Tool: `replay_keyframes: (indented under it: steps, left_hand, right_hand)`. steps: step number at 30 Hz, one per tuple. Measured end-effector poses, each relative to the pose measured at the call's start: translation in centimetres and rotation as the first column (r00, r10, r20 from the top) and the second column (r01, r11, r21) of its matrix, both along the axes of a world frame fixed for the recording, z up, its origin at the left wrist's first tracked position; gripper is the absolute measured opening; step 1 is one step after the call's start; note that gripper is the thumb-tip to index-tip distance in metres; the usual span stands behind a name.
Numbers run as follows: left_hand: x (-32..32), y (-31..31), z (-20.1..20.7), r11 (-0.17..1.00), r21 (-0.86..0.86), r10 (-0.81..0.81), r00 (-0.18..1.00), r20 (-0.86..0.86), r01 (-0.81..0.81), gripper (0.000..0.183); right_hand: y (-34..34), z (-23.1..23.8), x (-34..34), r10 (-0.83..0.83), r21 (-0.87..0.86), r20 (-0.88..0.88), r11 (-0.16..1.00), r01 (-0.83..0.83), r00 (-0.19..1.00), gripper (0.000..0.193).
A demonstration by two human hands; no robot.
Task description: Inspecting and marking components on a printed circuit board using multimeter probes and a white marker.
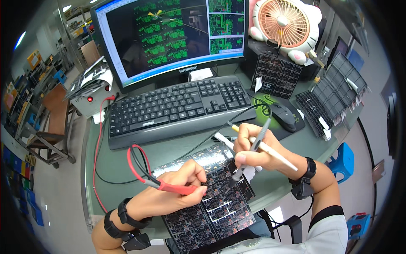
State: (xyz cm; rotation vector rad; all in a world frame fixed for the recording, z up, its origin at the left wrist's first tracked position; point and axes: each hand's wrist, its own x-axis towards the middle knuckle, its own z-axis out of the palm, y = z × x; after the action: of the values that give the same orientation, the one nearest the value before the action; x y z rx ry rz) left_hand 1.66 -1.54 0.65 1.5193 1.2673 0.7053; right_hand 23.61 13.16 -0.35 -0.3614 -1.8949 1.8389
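A black panel of printed circuit boards (190, 226) with round patterns and white strips lies beneath both hands, across the desk's near edge. My left hand (169, 195) is closed around a red test probe (179, 188), whose tip is hidden by the fingers over the panel's middle. In my right hand (256, 152) is a grey test probe (261, 134), slanting down with its dark end at the panel's right part. A white pen-like stick (279, 156) is also held across those right fingers. Shiny clear film (207, 157) covers the panel's far end.
Beyond the panel stand a black keyboard (182, 106) and a monitor (173, 38) with green board layouts. Right of them are a mouse (283, 117), upright board panels (277, 76), a pink-and-white fan (284, 23) and a black rack (340, 86). A red cable (98, 156) runs from a box (89, 99) at left.
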Motion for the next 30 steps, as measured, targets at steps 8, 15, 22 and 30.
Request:
replay_keyframes:
  steps: [8,15,22,30]
  left_hand:
    - [0.0,-0.4,0.1,0.998,-0.008,0.057,0.998,-0.018,-0.057,0.020]
    - [0.2,-0.1,0.3,0.998,-0.019,0.065,0.997,-0.031,-0.066,0.020]
    - [-0.1,0.1,0.1,0.991,-0.050,0.126,0.991,0.051,-0.123,0.022]
    - [0.5,-0.2,-0.2,0.968,-0.058,0.250,0.957,0.145,-0.244,0.028]
  right_hand:
    - [-0.2,-0.9,2.1,0.240,-0.209,-0.056,0.947,-0.246,0.969,0.026]
    - [-3.1,-3.2,1.9,0.167,0.042,-0.048,0.985,-0.165,0.985,0.024]
    - [-3.5,-3.4,1.5,0.085,0.138,-0.024,0.987,-0.081,0.996,0.023]
    - [-3.7,-3.2,1.1,0.043,0.200,-0.023,0.979,-0.037,0.999,0.023]
